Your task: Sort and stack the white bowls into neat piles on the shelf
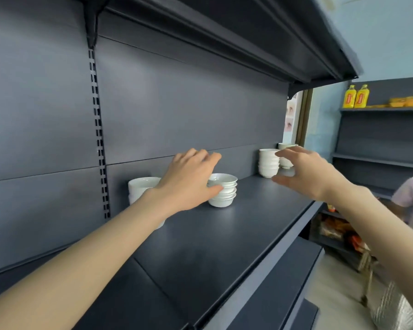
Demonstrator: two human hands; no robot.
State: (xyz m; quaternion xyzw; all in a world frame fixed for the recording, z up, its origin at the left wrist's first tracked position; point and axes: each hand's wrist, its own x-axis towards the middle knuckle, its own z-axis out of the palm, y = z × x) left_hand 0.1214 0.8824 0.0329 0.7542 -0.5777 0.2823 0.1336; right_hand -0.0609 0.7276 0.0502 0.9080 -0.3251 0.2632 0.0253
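Head view: middle stack (222, 190) stands upright on the shelf (224, 234). Left hand (188, 179), the nearer, lies just left of it, fingers spread, thumb touching its side, gripping nothing. Right hand (303, 172), spread and empty, hovers well right of it, beside the right stack (268, 163).

The left hand (191, 179) reaches in from 8 o'clock, palm down, fingers spread and loosely straight. The right hand (305, 172) reaches from 4 o'clock, thumb and fingers held apart, gripping nothing.
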